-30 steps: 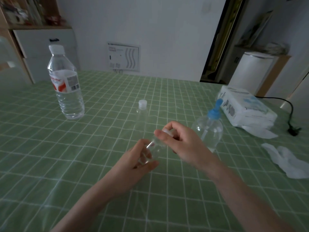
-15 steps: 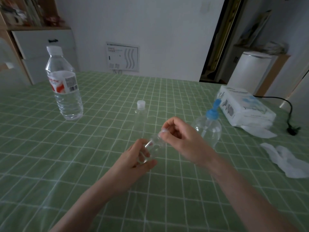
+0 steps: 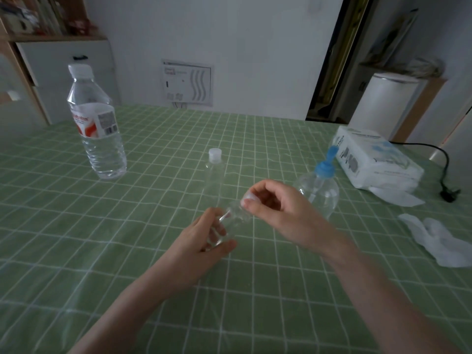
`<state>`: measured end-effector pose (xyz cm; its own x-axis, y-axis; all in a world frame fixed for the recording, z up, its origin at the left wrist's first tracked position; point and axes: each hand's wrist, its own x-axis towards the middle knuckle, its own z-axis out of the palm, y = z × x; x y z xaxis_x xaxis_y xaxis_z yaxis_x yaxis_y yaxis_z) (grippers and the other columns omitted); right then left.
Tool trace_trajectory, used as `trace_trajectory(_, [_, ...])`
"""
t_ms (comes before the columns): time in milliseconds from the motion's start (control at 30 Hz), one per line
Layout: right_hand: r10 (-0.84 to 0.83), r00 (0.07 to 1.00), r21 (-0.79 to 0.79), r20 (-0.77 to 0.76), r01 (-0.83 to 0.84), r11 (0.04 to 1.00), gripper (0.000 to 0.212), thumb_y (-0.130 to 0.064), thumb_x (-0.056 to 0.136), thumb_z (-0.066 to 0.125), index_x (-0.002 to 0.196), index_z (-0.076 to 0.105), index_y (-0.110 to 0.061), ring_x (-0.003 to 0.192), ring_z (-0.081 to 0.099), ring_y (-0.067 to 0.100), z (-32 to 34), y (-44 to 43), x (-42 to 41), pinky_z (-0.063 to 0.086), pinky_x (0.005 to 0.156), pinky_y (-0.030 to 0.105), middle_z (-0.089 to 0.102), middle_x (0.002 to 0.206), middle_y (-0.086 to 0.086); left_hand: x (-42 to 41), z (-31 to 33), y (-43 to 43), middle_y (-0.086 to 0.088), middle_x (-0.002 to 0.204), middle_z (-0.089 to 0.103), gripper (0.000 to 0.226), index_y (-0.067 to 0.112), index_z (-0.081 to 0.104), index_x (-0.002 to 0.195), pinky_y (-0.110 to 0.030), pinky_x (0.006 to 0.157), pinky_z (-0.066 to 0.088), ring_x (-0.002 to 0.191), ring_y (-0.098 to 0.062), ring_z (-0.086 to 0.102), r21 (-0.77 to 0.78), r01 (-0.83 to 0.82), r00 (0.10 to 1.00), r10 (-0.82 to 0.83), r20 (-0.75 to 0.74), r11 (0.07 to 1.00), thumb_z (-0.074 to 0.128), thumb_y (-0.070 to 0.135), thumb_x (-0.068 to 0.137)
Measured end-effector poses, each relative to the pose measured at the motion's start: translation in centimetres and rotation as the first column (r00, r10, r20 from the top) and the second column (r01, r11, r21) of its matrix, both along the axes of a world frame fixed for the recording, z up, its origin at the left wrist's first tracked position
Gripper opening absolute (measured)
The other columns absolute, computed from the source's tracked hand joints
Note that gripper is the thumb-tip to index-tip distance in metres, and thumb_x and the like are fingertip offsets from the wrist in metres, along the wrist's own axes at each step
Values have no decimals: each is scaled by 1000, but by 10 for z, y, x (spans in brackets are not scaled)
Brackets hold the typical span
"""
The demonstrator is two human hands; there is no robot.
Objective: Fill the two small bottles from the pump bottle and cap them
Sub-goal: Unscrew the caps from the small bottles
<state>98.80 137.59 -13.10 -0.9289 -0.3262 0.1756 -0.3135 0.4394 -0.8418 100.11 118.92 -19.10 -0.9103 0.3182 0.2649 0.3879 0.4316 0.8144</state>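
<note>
A small clear bottle [image 3: 231, 221] lies tilted in my left hand [image 3: 201, 241], which grips its base just above the green checked tablecloth. My right hand [image 3: 278, 210] pinches the white cap [image 3: 249, 198] at the bottle's mouth between thumb and fingers. Behind them a second small clear bottle [image 3: 214, 172] with a white cap stands upright. The round pump bottle [image 3: 320, 192] with a blue pump head stands to the right, just behind my right hand.
A large water bottle [image 3: 98, 129] stands at the back left. A white tissue pack [image 3: 373, 159] lies at the back right, with a crumpled tissue [image 3: 439, 238] near the right edge and a black cable [image 3: 444, 169] beyond.
My right hand has turned a little at the cap of the held bottle. Both hands and the bottle stay in about the same place.
</note>
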Motion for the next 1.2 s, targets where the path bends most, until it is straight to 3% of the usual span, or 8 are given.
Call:
trace_trajectory(100, [11,1000,10,11,-11,1000,21,-35,87,64,104,62,-22,75,57,4,1,1,0,52,73,21,61,85,-6,1,0,-1,6,96,58,33,24,48,113,-17,64,49,80,-9,59,12,-4,1000,4,7,1000,64,21,85])
trace_trajectory(267, [31,999,25,-24,-30,999,21,-32,90,60,98,67,-14,68,56,3,4,-1,0,46,64,14,67,86,9,1,1,-1,6,96,59,33,23,48,113,-26,72,54,83,-11,60,8,1,1000,-2,20,1000,65,21,84])
trace_trajectory(567, [145,989,4,-37,-145,989,22,-8,91,59,110,66,-18,67,55,-7,11,1,-1,45,64,8,57,75,-17,1,5,-8,5,91,59,29,29,51,107,-18,63,49,73,-3,58,75,50,994,-57,91,996,65,17,84])
trace_trajectory(700, [95,995,40,-14,-94,995,40,-46,83,61,115,62,-22,72,55,9,9,-7,-1,50,71,25,56,81,0,3,3,-9,5,91,59,29,31,50,106,-16,63,49,73,0,58,84,46,995,-54,87,995,64,17,85])
trace_trajectory(800, [50,997,69,-62,-46,997,29,-42,85,62,100,67,-18,67,53,14,8,-11,0,47,66,32,60,77,10,2,2,-11,5,91,59,30,31,50,107,-18,63,51,74,-4,59,69,38,996,-43,78,997,65,17,84])
trace_trajectory(900, [84,996,35,-30,-83,996,15,-24,89,63,104,64,-20,72,58,9,7,-8,-1,51,70,21,63,85,3,1,1,-12,4,91,59,31,29,51,108,-18,62,49,72,-4,57,56,30,997,-34,68,998,66,16,84])
trace_trajectory(1000, [83,996,67,-27,-81,994,19,-28,89,64,103,64,-16,77,61,10,6,-8,-1,52,74,23,68,93,5,1,0,-14,4,91,59,31,27,51,109,-17,62,49,72,-4,58,54,23,997,-27,68,998,66,17,84])
trace_trajectory(1200, [63,997,-27,-53,-65,998,9,-19,88,63,95,63,-26,71,58,-6,8,3,-2,47,66,10,64,77,-23,1,0,-17,4,90,58,27,29,52,104,-18,62,49,73,-3,57,111,30,994,-41,101,993,64,16,85])
